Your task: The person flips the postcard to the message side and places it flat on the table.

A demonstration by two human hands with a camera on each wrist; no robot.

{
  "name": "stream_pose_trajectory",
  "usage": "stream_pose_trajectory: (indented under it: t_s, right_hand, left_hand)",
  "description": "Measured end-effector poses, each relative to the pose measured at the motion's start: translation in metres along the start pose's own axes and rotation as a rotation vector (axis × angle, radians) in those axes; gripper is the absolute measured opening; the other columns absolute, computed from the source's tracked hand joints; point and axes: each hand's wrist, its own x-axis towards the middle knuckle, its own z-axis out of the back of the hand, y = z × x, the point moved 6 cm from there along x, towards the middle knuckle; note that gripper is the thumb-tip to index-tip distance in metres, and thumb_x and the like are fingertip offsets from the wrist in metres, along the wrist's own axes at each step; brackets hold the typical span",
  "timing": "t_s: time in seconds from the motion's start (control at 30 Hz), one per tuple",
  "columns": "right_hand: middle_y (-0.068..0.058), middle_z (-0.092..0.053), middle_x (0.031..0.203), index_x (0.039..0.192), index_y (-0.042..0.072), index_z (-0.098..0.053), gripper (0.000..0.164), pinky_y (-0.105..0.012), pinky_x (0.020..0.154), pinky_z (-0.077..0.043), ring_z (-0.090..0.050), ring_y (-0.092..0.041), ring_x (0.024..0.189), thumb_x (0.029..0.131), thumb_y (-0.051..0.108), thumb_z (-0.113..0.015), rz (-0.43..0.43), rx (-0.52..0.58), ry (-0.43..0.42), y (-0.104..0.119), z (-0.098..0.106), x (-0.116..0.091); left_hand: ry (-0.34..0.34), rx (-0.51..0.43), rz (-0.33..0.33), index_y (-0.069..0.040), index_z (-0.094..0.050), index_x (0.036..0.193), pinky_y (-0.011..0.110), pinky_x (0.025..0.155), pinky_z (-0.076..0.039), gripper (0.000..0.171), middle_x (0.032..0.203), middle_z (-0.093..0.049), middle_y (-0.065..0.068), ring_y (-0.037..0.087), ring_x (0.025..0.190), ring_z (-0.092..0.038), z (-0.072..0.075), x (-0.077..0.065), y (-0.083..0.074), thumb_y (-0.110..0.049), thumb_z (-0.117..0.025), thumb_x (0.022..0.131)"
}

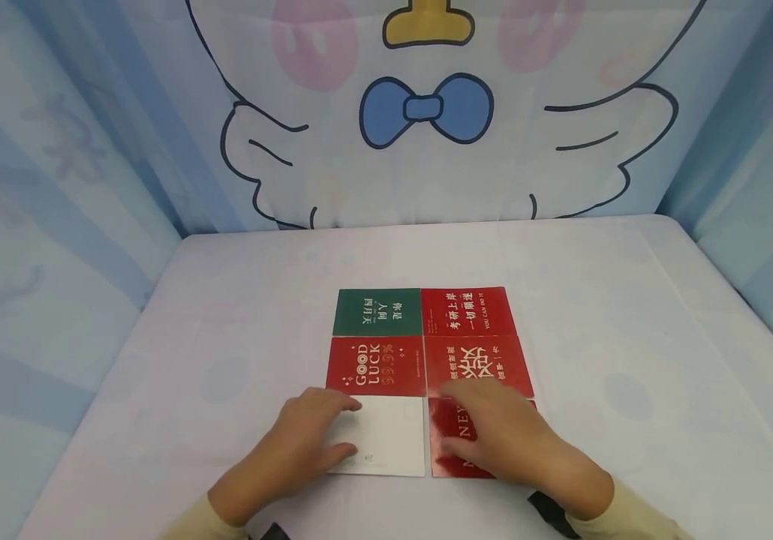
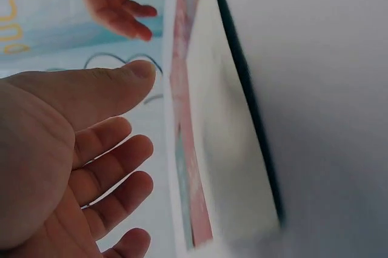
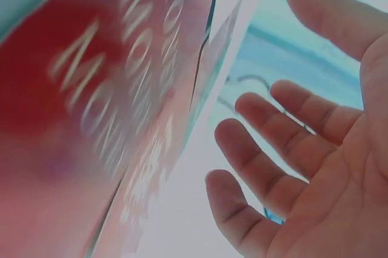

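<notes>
Several cards lie flat in a grid of two columns and three rows. In the head view, my left hand [image 1: 302, 439] is over the left edge of a blank-looking white card [image 1: 392, 435]. My right hand [image 1: 504, 431] hovers over a shiny red card with "MONEY" lettering [image 1: 452, 469], hiding much of it. Both hands have fingers and thumb spread apart and hold nothing; the wrist views show bare palms. Above these lie a red "GOOD LUCK" card [image 1: 376, 366] and a red card with a large character [image 1: 477, 364]. A green card [image 1: 378, 311] and another red card [image 1: 469, 311] form the far row.
The cards lie on a table with a pale cloth [image 1: 238, 322]. Behind it hangs a curtain with a printed blue bow [image 1: 423, 109]; blue patterned curtains [image 1: 42, 225] stand at both sides. A dark band [image 1: 551, 514] shows near the right sleeve.
</notes>
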Motion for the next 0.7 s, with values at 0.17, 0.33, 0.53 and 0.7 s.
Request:
stream_pose_trajectory:
  t_s: [0.17,0.33,0.53,0.7]
  right_hand:
    - [0.0,-0.064,0.124,0.133,0.016,-0.06,0.081,-0.054,0.09,-0.053,-0.058,-0.025,0.114,0.064,0.045,-0.092,-0.053,-0.022,-0.003,-0.025,0.011,-0.018]
    - [-0.003,-0.064,0.124,0.137,0.014,-0.058,0.086,-0.058,0.089,-0.051,-0.057,-0.028,0.114,0.064,0.044,-0.092,-0.125,-0.048,0.038,-0.052,0.013,-0.036]
    - [-0.004,-0.064,0.121,0.133,0.011,-0.06,0.09,-0.062,0.089,-0.047,-0.055,-0.03,0.117,0.058,0.047,-0.094,-0.168,-0.099,0.091,-0.072,0.003,-0.05]
    - [-0.004,-0.063,0.122,0.132,0.011,-0.06,0.091,-0.061,0.09,-0.047,-0.054,-0.031,0.117,0.056,0.05,-0.093,-0.144,-0.09,0.088,-0.075,-0.001,-0.053]
  left_hand:
    - [0.007,0.024,-0.131,-0.011,-0.063,0.127,0.052,0.099,-0.045,0.061,0.124,-0.064,0.001,0.022,0.117,-0.055,-0.009,0.015,-0.029,-0.031,-0.088,0.076]
    - [0.054,0.139,-0.211,-0.015,-0.058,0.137,0.046,0.102,-0.042,0.074,0.134,-0.059,-0.003,0.017,0.124,-0.05,-0.031,0.029,-0.054,-0.042,-0.087,0.074]
    - [0.109,0.258,-0.285,-0.018,-0.057,0.137,0.04,0.099,-0.041,0.081,0.134,-0.058,-0.006,0.016,0.125,-0.046,-0.052,0.036,-0.075,-0.053,-0.086,0.071]
    - [0.121,0.244,-0.279,-0.019,-0.06,0.135,0.038,0.096,-0.041,0.073,0.13,-0.061,-0.009,0.015,0.121,-0.047,-0.055,0.038,-0.08,-0.047,-0.087,0.073]
